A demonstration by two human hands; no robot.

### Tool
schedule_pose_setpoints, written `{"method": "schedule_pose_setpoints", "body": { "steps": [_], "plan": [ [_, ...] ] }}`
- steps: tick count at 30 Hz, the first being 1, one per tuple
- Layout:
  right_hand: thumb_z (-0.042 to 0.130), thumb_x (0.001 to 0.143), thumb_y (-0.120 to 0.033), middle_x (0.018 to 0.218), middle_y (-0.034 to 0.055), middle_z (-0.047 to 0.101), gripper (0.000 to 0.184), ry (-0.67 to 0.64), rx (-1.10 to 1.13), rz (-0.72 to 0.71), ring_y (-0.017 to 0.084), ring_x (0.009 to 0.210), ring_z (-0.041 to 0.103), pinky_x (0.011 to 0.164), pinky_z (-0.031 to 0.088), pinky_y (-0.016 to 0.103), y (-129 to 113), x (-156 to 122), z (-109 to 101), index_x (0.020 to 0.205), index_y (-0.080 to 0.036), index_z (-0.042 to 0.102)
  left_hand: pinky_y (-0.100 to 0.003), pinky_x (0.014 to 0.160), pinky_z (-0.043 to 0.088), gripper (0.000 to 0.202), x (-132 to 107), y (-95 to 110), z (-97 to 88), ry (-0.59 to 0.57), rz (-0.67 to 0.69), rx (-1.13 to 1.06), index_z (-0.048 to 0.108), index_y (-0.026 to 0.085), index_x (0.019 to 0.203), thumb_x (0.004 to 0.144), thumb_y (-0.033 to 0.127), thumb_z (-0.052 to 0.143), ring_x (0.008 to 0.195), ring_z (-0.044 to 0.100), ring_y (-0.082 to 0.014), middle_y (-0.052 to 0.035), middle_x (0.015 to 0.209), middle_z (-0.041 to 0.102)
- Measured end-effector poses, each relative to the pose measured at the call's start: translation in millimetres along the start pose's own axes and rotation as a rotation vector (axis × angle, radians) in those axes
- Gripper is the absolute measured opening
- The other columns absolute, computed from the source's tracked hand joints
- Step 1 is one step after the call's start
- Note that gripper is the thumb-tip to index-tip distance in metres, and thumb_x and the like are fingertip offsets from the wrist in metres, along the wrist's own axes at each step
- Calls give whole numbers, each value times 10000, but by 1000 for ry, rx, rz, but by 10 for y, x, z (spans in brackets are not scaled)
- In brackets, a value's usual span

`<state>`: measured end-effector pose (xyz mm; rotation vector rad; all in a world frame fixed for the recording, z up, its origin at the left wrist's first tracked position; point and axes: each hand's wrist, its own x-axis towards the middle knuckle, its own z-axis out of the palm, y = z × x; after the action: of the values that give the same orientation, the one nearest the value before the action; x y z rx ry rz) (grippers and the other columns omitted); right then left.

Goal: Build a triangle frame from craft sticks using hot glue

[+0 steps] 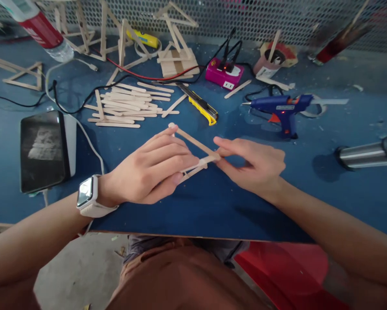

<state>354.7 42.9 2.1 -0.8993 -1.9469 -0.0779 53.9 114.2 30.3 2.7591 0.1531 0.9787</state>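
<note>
A triangle of wooden craft sticks (pixel 196 146) lies just above the blue tabletop (pixel 213 202) in the middle. My left hand (pixel 151 170) lies over its left part, fingers closed around the sticks. My right hand (pixel 251 165) pinches the triangle's right corner between thumb and fingers. A white smartwatch (pixel 87 194) sits on my left wrist.
A pile of loose craft sticks (pixel 125 105) lies behind my left hand, a yellow utility knife (pixel 201 107) beside it. A blue glue gun (pixel 282 110) stands at the right. A phone (pixel 43 150) lies left. A metal cylinder (pixel 368 155) is far right. Stick frames (pixel 177 47) stand at the back.
</note>
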Motion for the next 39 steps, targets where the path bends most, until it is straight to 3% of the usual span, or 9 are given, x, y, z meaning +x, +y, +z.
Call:
{"method": "schedule_pose_setpoints", "body": {
  "steps": [7, 10, 12, 16, 20, 23, 26, 29, 39],
  "plan": [
    [883, 1113, -81, 1043, -51, 957, 399, -11, 11, -5, 160, 772, 902, 710, 763, 270, -25, 34, 52, 1403, -355, 872, -605, 1412, 622, 300, 11, 33, 50, 52, -72, 94, 717, 236, 1478, 1178, 236, 723, 1278, 851, -286, -86, 1282, 890],
    [917, 1073, -75, 973, -43, 947, 325, 64, -94, 6, 162, 693, 873, 630, 729, 271, -34, 82, -1, 1266, -336, 917, -582, 1203, 712, 432, 13, 66, 48, 200, -233, 200, 681, 263, 1396, 1070, 413, 924, 1287, 806, -328, -127, 1350, 819],
    [931, 1051, -61, 953, -39, 944, 356, 79, -187, -36, 173, 681, 871, 624, 726, 279, -14, 108, -73, 1278, -334, 925, -464, 958, 713, 413, 16, 87, 34, 254, -381, 202, 645, 276, 1236, 1017, 445, 953, 1097, 776, -279, -82, 1194, 763],
    [938, 1033, -49, 902, -34, 923, 408, 65, -321, -179, 178, 676, 862, 646, 719, 281, 57, 139, -196, 1357, -296, 911, -342, 672, 519, 365, 35, 119, 77, 4, -593, 21, 538, 278, 975, 1070, 428, 857, 720, 653, -171, 45, 833, 658],
    [960, 943, 60, 860, 13, 898, 471, 52, -332, -254, 179, 664, 843, 625, 676, 302, 35, 151, -261, 1355, -159, 892, -413, 825, 565, 298, 59, 88, 198, -192, -610, 61, 627, 251, 1005, 1091, 418, 857, 891, 738, -263, -17, 933, 769],
    [954, 961, 46, 924, 12, 914, 518, -69, -341, -245, 200, 719, 873, 676, 714, 313, -71, 156, -345, 1409, -205, 890, -435, 899, 582, 96, 71, 23, 212, -265, -644, 74, 696, 232, 1054, 1111, 268, 766, 1002, 737, -292, -63, 1058, 816],
    [939, 988, 33, 955, -11, 923, 529, -193, -372, -226, 216, 765, 898, 755, 764, 321, -180, 173, -425, 1418, -267, 872, -434, 887, 580, 82, 80, -26, 182, -224, -627, 47, 765, 215, 1132, 1070, 195, 715, 948, 688, -281, -76, 1064, 807],
    [961, 989, 11, 911, 9, 916, 412, -181, -362, -280, 190, 710, 878, 728, 751, 292, -238, 198, -440, 1337, -180, 852, -439, 905, 587, 188, 90, -22, 200, -156, -601, -13, 807, 203, 1195, 1050, 184, 688, 933, 703, -268, -84, 1099, 828],
    [927, 1035, -20, 851, -62, 899, 313, -172, -337, -230, 116, 656, 833, 768, 730, 211, -369, 173, -276, 1277, -193, 830, -460, 896, 583, 160, 137, -49, 387, -17, -749, -34, 820, 246, 942, 1037, 372, 798, 978, 776, -302, -48, 982, 892]
  ]
}}
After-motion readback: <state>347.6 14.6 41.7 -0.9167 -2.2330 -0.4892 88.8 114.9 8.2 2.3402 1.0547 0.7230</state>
